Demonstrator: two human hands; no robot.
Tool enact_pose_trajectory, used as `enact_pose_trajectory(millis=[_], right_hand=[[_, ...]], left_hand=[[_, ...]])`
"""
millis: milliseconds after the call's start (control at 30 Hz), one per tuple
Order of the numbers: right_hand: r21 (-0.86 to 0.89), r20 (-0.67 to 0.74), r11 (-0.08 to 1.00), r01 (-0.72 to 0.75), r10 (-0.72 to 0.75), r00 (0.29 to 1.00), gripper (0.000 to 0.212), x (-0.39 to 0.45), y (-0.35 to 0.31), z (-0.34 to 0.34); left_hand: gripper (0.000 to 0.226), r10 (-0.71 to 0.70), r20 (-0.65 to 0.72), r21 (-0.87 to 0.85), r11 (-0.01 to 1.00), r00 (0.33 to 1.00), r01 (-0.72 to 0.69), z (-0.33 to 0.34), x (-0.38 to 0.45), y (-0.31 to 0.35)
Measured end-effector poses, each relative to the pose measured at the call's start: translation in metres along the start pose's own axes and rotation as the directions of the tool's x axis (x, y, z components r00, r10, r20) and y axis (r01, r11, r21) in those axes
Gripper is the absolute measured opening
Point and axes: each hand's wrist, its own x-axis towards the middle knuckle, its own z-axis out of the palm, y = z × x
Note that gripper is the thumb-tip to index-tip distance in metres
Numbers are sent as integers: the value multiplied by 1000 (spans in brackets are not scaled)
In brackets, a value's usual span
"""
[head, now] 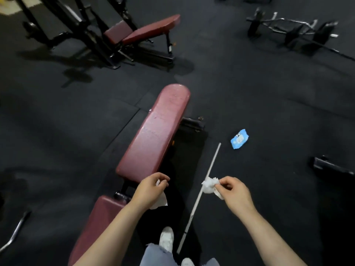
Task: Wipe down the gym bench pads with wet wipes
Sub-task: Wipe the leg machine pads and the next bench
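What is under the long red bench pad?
Under the long pad, a black frame shows at its right side, resting on the dark floor. The pad covers the rest of the frame, so its supports beneath cannot be seen.

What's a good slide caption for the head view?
Both hands hold wipes beside a maroon bench.

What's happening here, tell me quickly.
A person stands beside a maroon gym bench, each hand holding a white wet wipe. The left hand pinches a flatter wipe near the gap between the pads; the right hand grips a crumpled wipe. Neither wipe touches the bench. The blue wipes pack lies on the floor, beside a pale bar.
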Motion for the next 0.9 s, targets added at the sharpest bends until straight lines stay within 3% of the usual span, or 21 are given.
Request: enact_pose_trajectory(millis=[133,267,567,800,900], right_hand=[[113,-107,990,-90,103,989,7,23,-5,-12],[179,-227,979,-102,142,963,13,36,0,-32],[287,-263,925,-248,325,908,33,94,49,-115],[222,-269,928,-299,353,896,30,172,87,-207],[150,-252,942,-301,331,909,32,209,101,-245]], left_hand=[[17,93,120,-13,996,988,-92,-2,45,47],[17,127,249,-88,990,960,-109,9,81,90],[22,222,468,-130,975,855,-182,94,154,195],[21,216,514,-41,973,830,-228,181,220,287],[20,178,495,2,979,851,-205,209,253,318]])
